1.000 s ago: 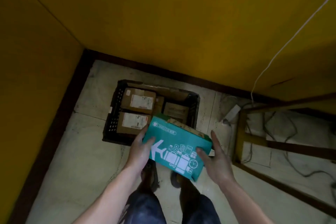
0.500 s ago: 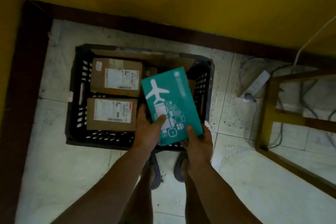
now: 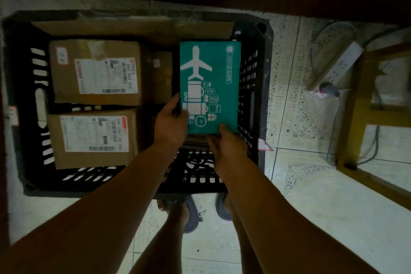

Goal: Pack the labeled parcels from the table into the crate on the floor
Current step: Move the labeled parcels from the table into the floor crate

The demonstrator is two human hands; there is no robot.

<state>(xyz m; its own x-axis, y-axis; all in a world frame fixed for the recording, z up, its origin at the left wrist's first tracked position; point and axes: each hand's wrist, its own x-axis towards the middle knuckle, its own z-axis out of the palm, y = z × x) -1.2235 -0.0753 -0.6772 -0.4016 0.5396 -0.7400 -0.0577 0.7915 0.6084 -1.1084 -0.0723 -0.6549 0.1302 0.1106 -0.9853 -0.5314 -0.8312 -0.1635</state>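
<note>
A black slotted plastic crate (image 3: pixel 253 87) stands on the tiled floor against the wall. Two brown cardboard parcels with white shipping labels lie in its left half, one at the back (image 3: pixel 95 71) and one at the front (image 3: pixel 93 138). A smaller brown parcel (image 3: pixel 162 75) sits between them and a teal box (image 3: pixel 213 87) printed with a white plane and luggage. The teal box lies lengthwise in the crate's right half. My left hand (image 3: pixel 171 124) grips its near left edge. My right hand (image 3: pixel 229 144) holds its near right corner from below.
A cardboard sheet (image 3: pixel 133 29) lines the crate's back wall. A white power strip (image 3: pixel 338 64) with cables lies on the floor to the right. A wooden table frame (image 3: pixel 353 104) stands at the far right. My feet in slippers (image 3: pixel 191 213) are just in front of the crate.
I have bent much closer to the crate. The teal box has turned lengthwise and gone down into the crate's right half, with both hands still on its near end.
</note>
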